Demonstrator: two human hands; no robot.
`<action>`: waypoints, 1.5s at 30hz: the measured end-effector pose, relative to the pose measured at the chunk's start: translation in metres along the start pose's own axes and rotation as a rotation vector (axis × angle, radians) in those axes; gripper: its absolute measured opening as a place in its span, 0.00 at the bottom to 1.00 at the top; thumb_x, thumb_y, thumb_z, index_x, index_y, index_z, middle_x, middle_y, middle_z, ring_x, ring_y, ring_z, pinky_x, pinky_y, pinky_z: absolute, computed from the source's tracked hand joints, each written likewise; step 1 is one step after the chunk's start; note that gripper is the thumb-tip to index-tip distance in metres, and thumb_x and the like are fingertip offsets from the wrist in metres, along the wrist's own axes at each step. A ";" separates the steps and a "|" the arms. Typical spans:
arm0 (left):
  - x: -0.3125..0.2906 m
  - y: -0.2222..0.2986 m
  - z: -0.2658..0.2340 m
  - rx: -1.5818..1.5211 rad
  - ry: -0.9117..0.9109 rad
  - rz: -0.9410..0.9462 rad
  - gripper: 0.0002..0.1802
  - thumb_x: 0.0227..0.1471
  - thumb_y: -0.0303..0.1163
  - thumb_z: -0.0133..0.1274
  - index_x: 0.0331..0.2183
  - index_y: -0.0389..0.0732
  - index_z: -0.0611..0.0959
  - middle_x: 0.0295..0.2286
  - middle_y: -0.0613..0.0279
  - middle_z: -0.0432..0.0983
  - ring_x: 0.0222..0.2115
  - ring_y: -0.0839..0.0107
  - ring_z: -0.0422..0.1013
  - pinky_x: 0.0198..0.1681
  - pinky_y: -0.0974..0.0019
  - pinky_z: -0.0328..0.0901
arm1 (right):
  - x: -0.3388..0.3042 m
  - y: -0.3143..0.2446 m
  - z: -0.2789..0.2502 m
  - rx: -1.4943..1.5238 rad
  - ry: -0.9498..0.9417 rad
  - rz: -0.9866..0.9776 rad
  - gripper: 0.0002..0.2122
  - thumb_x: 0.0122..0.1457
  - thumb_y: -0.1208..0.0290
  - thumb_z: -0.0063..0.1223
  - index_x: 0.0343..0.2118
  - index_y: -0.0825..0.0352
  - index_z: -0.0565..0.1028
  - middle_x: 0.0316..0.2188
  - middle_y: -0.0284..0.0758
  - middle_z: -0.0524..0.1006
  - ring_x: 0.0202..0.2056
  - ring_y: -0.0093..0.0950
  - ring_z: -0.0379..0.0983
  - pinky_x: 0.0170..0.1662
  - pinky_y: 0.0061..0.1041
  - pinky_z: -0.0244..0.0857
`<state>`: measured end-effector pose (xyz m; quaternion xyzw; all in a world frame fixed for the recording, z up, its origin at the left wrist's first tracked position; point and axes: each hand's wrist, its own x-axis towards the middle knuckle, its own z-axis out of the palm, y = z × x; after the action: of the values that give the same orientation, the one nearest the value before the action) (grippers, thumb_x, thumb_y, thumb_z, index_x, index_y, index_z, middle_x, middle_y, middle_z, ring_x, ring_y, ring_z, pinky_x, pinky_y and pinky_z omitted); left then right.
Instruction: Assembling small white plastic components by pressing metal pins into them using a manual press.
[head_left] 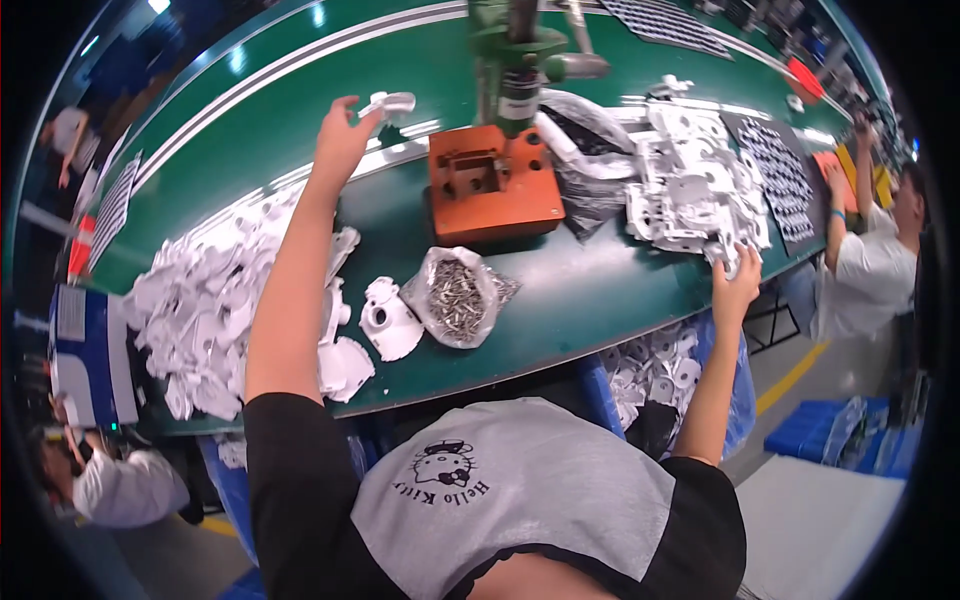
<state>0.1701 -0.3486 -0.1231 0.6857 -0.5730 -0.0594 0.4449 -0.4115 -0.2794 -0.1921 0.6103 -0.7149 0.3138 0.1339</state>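
Note:
My left hand (343,143) is stretched far forward over the green surface, thumb and fingers around the near end of a white plastic part (398,103). Lower right, my right hand (737,284) has its fingers closed on another white plastic part (722,252) at the near edge of a heap of white plastic parts (688,190). Between my arms stands an orange fixture block (495,210) with a recess in its top, under a green press (518,75). An open plastic bag of small metal pins (460,300) lies in front of the block.
A large pile of white parts (205,300) spreads beside my left arm. A single white housing (388,320) lies by the pin bag. Behind the block sits a bag of dark pieces (590,150). A blue-lined bin of white parts (655,375) stands below the table edge. Co-workers sit at both sides.

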 end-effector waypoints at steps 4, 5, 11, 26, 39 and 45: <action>-0.037 0.047 -0.055 0.099 -0.558 -0.248 0.28 0.47 0.46 0.54 0.45 0.37 0.72 0.31 0.53 0.76 0.33 0.66 0.72 0.37 0.63 0.65 | 0.010 0.001 0.019 -0.063 -0.007 -0.040 0.17 0.49 0.66 0.54 0.44 0.62 0.71 0.49 0.41 0.69 0.51 0.40 0.64 0.51 0.38 0.57; -0.057 0.055 -0.062 0.168 -0.656 -0.294 0.25 0.46 0.44 0.55 0.43 0.39 0.72 0.29 0.53 0.76 0.31 0.66 0.72 0.34 0.62 0.65 | 0.012 0.003 0.020 -0.030 -0.066 0.013 0.15 0.50 0.67 0.53 0.42 0.63 0.71 0.46 0.40 0.70 0.48 0.39 0.67 0.49 0.38 0.58; -0.191 0.055 -0.086 0.517 -0.848 0.113 0.21 0.41 0.37 0.58 0.39 0.44 0.73 0.29 0.52 0.71 0.30 0.56 0.72 0.31 0.57 0.67 | 0.020 -0.002 0.024 0.170 -0.068 0.073 0.07 0.58 0.73 0.46 0.37 0.71 0.69 0.34 0.44 0.74 0.36 0.38 0.73 0.40 0.31 0.65; -0.196 0.073 -0.099 -0.969 -0.529 -0.653 0.17 0.54 0.36 0.41 0.45 0.41 0.70 0.24 0.68 0.71 0.19 0.77 0.64 0.20 0.72 0.57 | 0.008 -0.115 -0.031 1.332 -0.107 0.269 0.16 0.62 0.74 0.39 0.53 0.64 0.59 0.36 0.36 0.71 0.36 0.22 0.70 0.37 0.23 0.69; -0.240 0.120 -0.024 -1.310 -0.383 -0.589 0.12 0.60 0.39 0.43 0.38 0.40 0.66 0.22 0.64 0.68 0.17 0.78 0.63 0.18 0.76 0.58 | -0.081 -0.295 -0.038 1.785 -0.998 0.009 0.23 0.61 0.64 0.44 0.57 0.68 0.58 0.44 0.37 0.70 0.43 0.23 0.67 0.46 0.23 0.61; -0.251 0.121 -0.013 -1.404 -0.343 -0.650 0.13 0.60 0.40 0.43 0.37 0.40 0.65 0.21 0.61 0.68 0.15 0.75 0.64 0.16 0.75 0.57 | -0.095 -0.292 -0.033 1.714 -1.155 0.161 0.28 0.54 0.60 0.54 0.54 0.70 0.60 0.46 0.39 0.70 0.47 0.26 0.66 0.52 0.27 0.58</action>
<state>0.0050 -0.1246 -0.1409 0.3590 -0.2333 -0.6387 0.6393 -0.1177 -0.2018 -0.1381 0.5088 -0.2456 0.3848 -0.7299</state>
